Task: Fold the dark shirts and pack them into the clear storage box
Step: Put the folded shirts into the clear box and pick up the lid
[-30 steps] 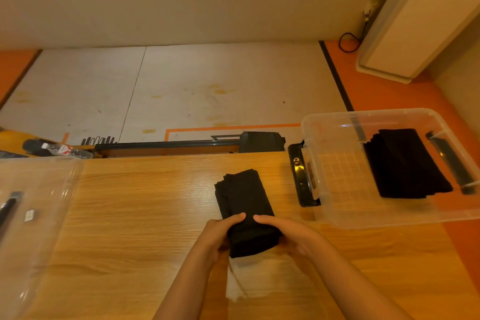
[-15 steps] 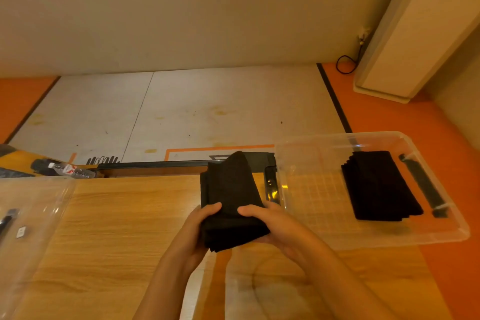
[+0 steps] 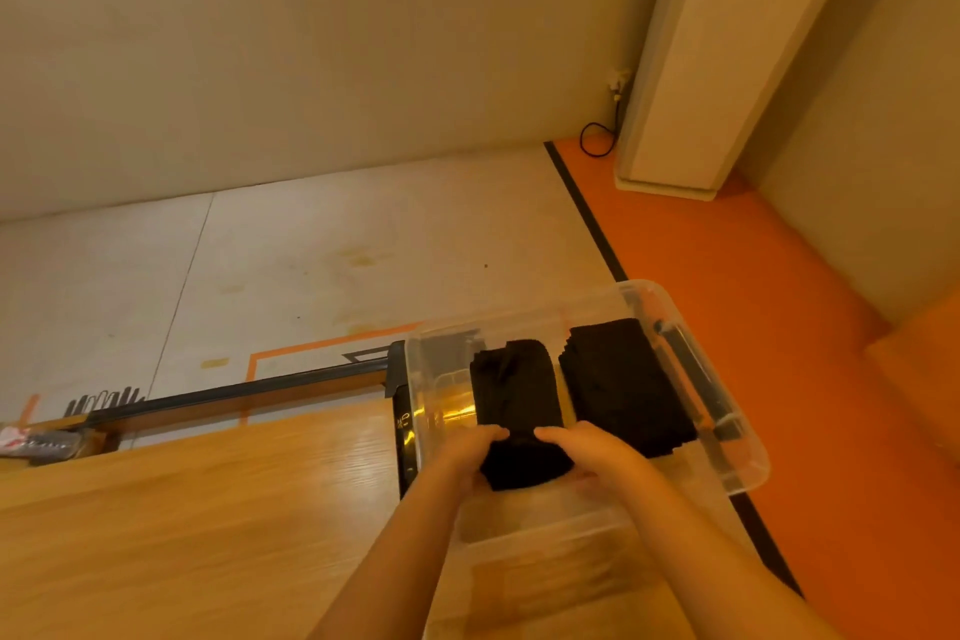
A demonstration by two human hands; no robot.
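The person held 1 folded dark shirt (image 3: 517,392) with both hands inside the clear storage box (image 3: 540,520). The left hand (image 3: 470,452) gripped the shirt's near left corner and the right hand (image 3: 589,452) gripped its near right corner. On each hand the thumb lay on top of the cloth and the fingers were curled underneath, so the fingertips were hidden.

The shirt lay lengthwise in the left half of the box, its far end pointing away from the person. Whether it already rested on the box floor could not be told. Just beside it on the right, a stack of folded dark shirts (image 3: 626,390) filled the right half of the box; the 2 bundles looked nearly touching.

The box stood on the right end of a wooden table (image 3: 208,509), with a black latch (image 3: 402,424) on its left wall and another black latch (image 3: 693,374) on its right wall. A black rail (image 3: 234,387) ran along the table's far edge.

Beyond the table lay pale floor panels (image 3: 311,250) and, to the right, an orange floor (image 3: 779,327). A white cabinet (image 3: 701,68) stood against the wall, with a black cable (image 3: 597,140) looped at its foot.
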